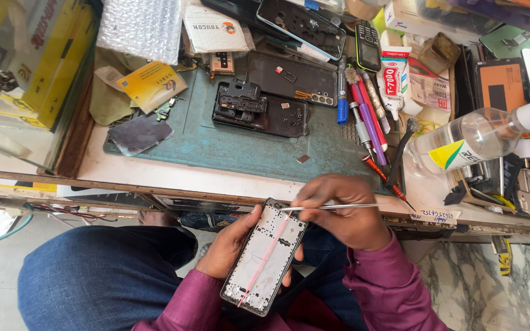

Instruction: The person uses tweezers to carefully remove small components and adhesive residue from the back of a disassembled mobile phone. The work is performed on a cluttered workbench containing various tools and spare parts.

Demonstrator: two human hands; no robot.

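My left hand (228,245) grips an opened phone frame (265,257) over my lap, its white inner side facing up. A thin pink strip (268,254) runs lengthwise down the frame. My right hand (341,211) pinches metal tweezers (329,207), whose tips touch the frame's top end near the pink strip. Both hands are just below the front edge of the workbench (154,175).
On the green mat (216,144) lie a dismantled black phone (259,109), a dark phone back (292,76) and a dark mesh pad (139,133). Screwdrivers and pens (366,116) lie to the right, beside a clear bottle (473,138). Yellow boxes (38,49) stand at left.
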